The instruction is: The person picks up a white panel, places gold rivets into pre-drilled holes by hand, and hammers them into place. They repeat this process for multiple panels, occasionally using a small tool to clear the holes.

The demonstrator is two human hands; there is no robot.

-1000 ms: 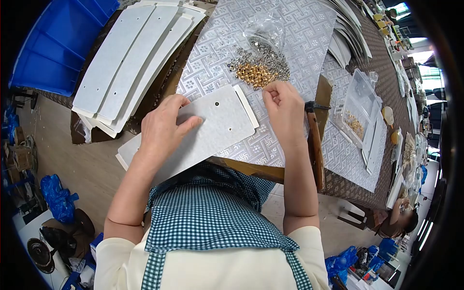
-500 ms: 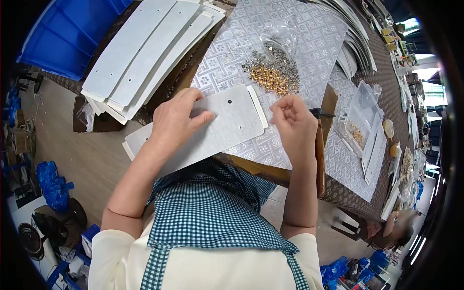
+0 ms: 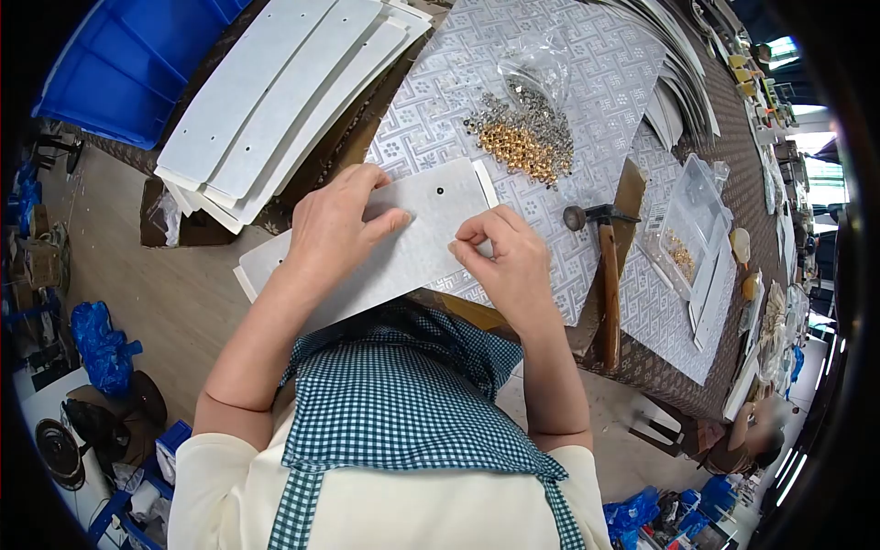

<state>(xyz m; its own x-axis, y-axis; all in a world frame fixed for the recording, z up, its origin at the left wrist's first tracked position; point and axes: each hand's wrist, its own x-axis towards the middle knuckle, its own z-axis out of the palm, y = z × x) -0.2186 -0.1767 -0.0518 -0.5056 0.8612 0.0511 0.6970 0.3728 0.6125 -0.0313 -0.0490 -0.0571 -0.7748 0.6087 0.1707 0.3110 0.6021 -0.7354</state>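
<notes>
A pale grey-white panel (image 3: pixel 408 252) with small holes lies at the near edge of the table, with another sheet's edge showing beneath it. My left hand (image 3: pixel 332 225) grips it, thumb on the upper face and fingers bent at the far edge. A dark ring surrounds one hole near the panel's right end. Over that end is my right hand (image 3: pixel 509 266), thumb and forefinger pinched together; anything between them is too small to make out. Beyond the panel lies a pile of small gold metal pieces (image 3: pixel 527 151), with silver ones (image 3: pixel 550 117) beside it.
A hammer (image 3: pixel 609 293) with a wooden handle lies right of my right hand. Past it stands a clear plastic box (image 3: pixel 687 215) holding gold pieces. Stacked panels (image 3: pixel 266 101) and a blue crate (image 3: pixel 137 73) are at the left. Another person (image 3: pixel 752 435) is far right.
My right hand has moved left and nearer, from beside the metal pieces to over the panel's right end, uncovering the hammer. My left hand stays on the panel.
</notes>
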